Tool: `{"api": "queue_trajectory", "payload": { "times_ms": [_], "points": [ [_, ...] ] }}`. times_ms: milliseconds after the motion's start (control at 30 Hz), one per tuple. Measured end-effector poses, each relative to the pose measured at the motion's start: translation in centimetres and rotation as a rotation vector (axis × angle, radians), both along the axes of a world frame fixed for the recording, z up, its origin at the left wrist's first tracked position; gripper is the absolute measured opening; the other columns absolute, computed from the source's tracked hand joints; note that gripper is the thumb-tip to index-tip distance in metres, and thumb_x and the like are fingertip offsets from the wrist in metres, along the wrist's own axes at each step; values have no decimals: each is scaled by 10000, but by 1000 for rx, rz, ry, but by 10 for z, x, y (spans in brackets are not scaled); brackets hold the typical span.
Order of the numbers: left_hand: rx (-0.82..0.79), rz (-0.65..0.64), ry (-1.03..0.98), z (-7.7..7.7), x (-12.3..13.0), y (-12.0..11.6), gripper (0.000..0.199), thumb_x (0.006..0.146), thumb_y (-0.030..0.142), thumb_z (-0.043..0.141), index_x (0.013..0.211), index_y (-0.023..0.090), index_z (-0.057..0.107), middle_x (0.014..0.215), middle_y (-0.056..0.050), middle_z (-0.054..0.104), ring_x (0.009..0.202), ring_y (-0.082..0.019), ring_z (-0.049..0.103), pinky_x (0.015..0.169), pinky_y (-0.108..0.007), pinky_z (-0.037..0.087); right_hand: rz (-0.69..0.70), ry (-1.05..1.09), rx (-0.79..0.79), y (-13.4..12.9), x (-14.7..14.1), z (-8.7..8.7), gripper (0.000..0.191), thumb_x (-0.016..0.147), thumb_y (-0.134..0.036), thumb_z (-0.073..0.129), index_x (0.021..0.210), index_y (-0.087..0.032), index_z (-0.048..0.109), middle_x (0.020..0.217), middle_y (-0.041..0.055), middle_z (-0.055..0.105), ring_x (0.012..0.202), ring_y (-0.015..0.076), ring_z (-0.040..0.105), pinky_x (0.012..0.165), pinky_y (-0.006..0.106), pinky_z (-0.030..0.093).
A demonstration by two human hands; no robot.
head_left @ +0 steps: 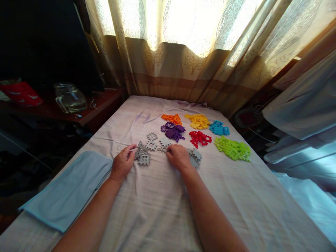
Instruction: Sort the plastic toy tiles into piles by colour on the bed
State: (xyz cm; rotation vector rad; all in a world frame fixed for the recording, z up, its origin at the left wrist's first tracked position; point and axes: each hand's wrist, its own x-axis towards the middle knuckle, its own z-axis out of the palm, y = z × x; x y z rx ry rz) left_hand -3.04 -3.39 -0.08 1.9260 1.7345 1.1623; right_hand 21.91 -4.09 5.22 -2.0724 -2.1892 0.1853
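Note:
On the cloth-covered table, my left hand (123, 161) is at the left edge of a pile of grey plastic pieces (142, 154), its fingers apart with nothing seen between them. My right hand (179, 156) has its fingers bent together over a small grey piece (162, 149); the fingertips are partly hidden. Loose grey square pieces (151, 145) lie between my hands. A second grey pile (194, 157) lies just right of my right hand, partly behind it.
Beyond my hands are orange (172, 119), purple (173, 131), yellow (198, 121), red (200, 138), blue (219, 128) and green piles (233, 148). A folded blue cloth (70, 185) lies left. A glass jar (70, 98) stands on a side desk (101, 105).

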Motion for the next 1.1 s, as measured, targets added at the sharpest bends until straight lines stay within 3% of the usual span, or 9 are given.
{"api": "queue_trajectory", "payload": {
  "times_ms": [133, 233, 367, 533, 667, 767, 867, 967, 1100],
  "points": [
    [-10, -4, 6, 2, 0, 0, 347, 856, 331, 499, 1145, 239, 667, 1099, -23, 740, 913, -176, 707, 875, -291, 556, -14, 70, -21, -7, 26, 22, 195, 847, -267, 576, 987, -245, 710, 1046, 46, 729, 988, 207, 632, 824, 292, 432],
    [-11, -11, 0, 2, 1, -1, 351, 858, 339, 500, 1152, 240, 664, 1107, -23, 738, 913, -176, 707, 874, -296, 558, -124, 106, 11, -10, 52, 34, 183, 830, -270, 586, 950, -256, 723, 1010, 24, 739, 953, 195, 646, 799, 275, 436],
    [-8, -14, -12, 1, 1, -1, 354, 862, 345, 498, 1154, 232, 662, 1107, -31, 738, 920, -175, 707, 884, -296, 553, -255, 79, -63, -14, 80, 37, 184, 801, -264, 610, 928, -258, 742, 990, 34, 745, 915, 201, 658, 750, 269, 445],
    [-13, -14, -6, 1, 1, -1, 352, 855, 346, 500, 1145, 233, 665, 1106, -30, 738, 934, -179, 704, 884, -294, 550, -264, 49, -132, -14, 92, 34, 216, 791, -263, 624, 964, -257, 752, 1030, 48, 740, 964, 221, 656, 787, 287, 454],
    [-17, -13, -5, 4, 2, -1, 362, 854, 345, 493, 1151, 229, 664, 1102, -33, 738, 934, -181, 704, 888, -299, 549, -201, 25, -15, -12, 78, 35, 207, 847, -278, 586, 977, -230, 739, 1112, 70, 711, 1057, 234, 618, 882, 313, 440],
    [-21, -3, 4, 4, 2, -1, 352, 856, 344, 495, 1144, 238, 667, 1094, -27, 741, 912, -179, 706, 878, -300, 553, -117, 45, 98, -8, 48, 31, 230, 889, -273, 542, 1033, -223, 715, 1136, 86, 694, 1084, 231, 593, 934, 333, 421],
    [-26, 5, 9, 3, 1, 0, 342, 859, 350, 501, 1139, 247, 668, 1089, -23, 742, 902, -176, 706, 855, -292, 559, 10, 33, 95, -1, 11, 20, 287, 899, -302, 544, 1139, -209, 672, 1200, 108, 664, 1112, 244, 572, 950, 352, 415],
    [-28, -2, -16, 0, -1, 1, 356, 860, 356, 496, 1155, 240, 659, 1103, -30, 738, 928, -178, 705, 861, -294, 559, -24, -34, 50, 10, -15, 8, 312, 911, -355, 530, 1137, -184, 660, 1183, 141, 654, 1102, 280, 564, 908, 389, 429],
    [-33, -14, -36, -1, -2, 2, 362, 865, 359, 486, 1164, 242, 653, 1111, -32, 736, 952, -181, 704, 901, -308, 548, -101, -59, 36, 22, -23, -2, 308, 921, -382, 515, 1092, -171, 659, 1148, 163, 648, 1080, 286, 557, 868, 391, 431]
  ]
}}
